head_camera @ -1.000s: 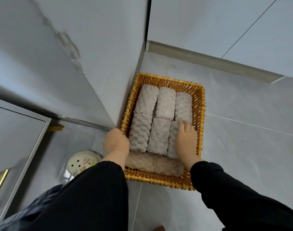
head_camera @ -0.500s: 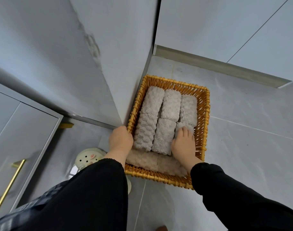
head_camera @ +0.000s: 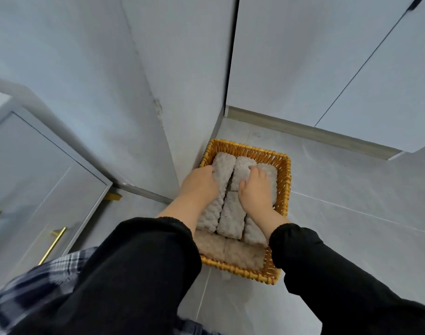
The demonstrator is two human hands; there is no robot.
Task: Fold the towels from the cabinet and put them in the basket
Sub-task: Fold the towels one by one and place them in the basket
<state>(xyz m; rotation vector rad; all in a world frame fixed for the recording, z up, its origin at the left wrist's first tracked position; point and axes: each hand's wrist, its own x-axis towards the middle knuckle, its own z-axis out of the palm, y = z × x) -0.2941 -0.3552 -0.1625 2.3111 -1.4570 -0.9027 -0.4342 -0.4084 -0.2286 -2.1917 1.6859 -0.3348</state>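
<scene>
No text, label, brand, number or sign can be read anywhere here. The woven basket (head_camera: 282, 180) carries no tag or print, the folded towels (head_camera: 232, 215) inside it show no label, and the cabinet fronts around the basket are plain.

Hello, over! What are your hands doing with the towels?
Both hands, left and right, pressing on towels. Towels rolled, packed in basket. Nothing blocking.
</scene>
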